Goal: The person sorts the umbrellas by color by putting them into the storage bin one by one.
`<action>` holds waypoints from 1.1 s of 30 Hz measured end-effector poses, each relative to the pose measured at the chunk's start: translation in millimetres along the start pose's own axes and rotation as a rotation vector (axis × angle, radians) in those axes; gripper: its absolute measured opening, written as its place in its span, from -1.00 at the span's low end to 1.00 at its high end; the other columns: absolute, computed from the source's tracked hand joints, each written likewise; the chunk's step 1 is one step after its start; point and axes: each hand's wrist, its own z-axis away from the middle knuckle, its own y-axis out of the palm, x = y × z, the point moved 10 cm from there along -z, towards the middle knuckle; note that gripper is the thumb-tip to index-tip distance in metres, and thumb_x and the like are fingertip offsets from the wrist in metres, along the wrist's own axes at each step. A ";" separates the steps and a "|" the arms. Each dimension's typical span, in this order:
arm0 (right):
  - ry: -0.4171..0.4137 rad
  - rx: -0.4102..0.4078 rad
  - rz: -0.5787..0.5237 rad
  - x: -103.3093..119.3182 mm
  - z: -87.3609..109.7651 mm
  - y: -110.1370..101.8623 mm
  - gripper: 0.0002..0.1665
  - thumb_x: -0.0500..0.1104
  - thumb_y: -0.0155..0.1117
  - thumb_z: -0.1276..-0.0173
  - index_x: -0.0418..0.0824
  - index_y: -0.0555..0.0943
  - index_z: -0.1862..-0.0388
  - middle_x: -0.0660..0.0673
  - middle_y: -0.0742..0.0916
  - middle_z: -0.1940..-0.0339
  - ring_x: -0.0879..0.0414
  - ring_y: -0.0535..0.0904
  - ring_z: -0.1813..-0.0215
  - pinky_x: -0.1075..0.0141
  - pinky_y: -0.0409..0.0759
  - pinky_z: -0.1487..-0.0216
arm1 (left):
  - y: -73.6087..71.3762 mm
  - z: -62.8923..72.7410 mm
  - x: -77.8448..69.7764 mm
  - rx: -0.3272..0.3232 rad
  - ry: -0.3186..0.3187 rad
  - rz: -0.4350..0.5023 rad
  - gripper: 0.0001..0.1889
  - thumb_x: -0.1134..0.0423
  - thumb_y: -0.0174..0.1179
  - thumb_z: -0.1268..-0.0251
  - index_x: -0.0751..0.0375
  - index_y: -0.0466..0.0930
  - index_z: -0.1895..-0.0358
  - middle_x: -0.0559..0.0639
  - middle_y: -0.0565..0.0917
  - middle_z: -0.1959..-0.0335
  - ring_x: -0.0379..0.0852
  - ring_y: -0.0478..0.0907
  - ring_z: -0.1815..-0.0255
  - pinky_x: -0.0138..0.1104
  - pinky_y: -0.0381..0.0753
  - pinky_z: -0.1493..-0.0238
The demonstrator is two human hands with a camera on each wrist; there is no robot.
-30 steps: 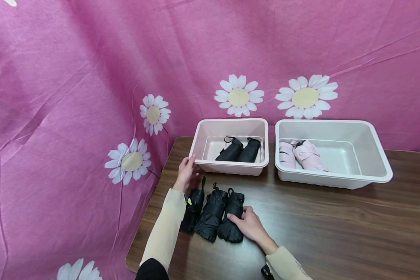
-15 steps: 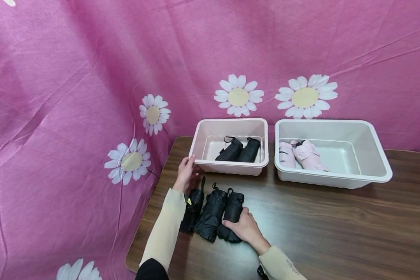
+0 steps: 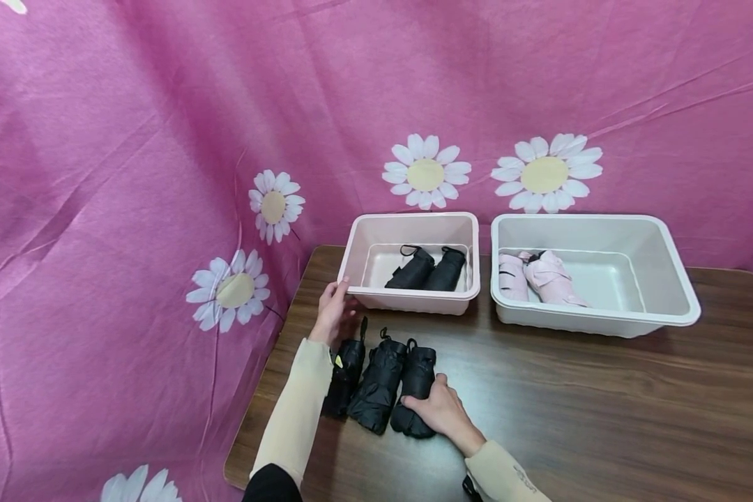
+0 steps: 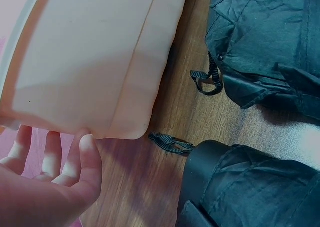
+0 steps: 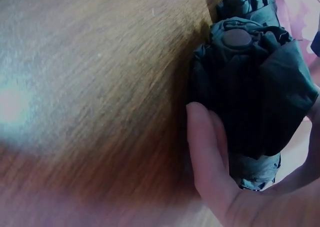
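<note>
In the head view, three folded black umbrellas lie side by side on the table: a left umbrella (image 3: 345, 380), a middle umbrella (image 3: 379, 387) and a right umbrella (image 3: 417, 376). My right hand (image 3: 442, 408) grips the lower part of the right one, thumb across its top. Its round end cap (image 5: 237, 38) shows in the right wrist view. At the near left corner of the pinkish bin (image 3: 414, 301), my left hand (image 3: 332, 307) touches the side, fingertips (image 4: 89, 143) against the wall. Two black umbrellas (image 3: 445, 270) lie inside that bin.
To the right stands a larger whitish bin (image 3: 602, 322) with two folded pink umbrellas (image 3: 552, 279) at its left end. Behind both bins hangs a pink cloth (image 3: 351, 104) with daisies, which also runs down the left side of the wooden table (image 3: 571, 397).
My right hand has shifted slightly down and left along the right umbrella, its thumb now lower on it. My left hand has stayed at the bin's corner.
</note>
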 end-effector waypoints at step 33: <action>0.006 0.048 0.041 -3.0 2.3 -9.1 -0.17 0.12 0.41 -0.02 -0.50 0.33 0.04 -0.29 0.61 0.40 -0.04 0.56 0.39 0.16 0.54 0.35 | -0.3 2.6 -1.2 0.015 -0.012 -0.015 -0.58 -0.11 0.13 -0.35 0.15 0.45 -0.02 0.23 0.57 0.00 0.15 0.62 0.17 -0.17 0.63 0.25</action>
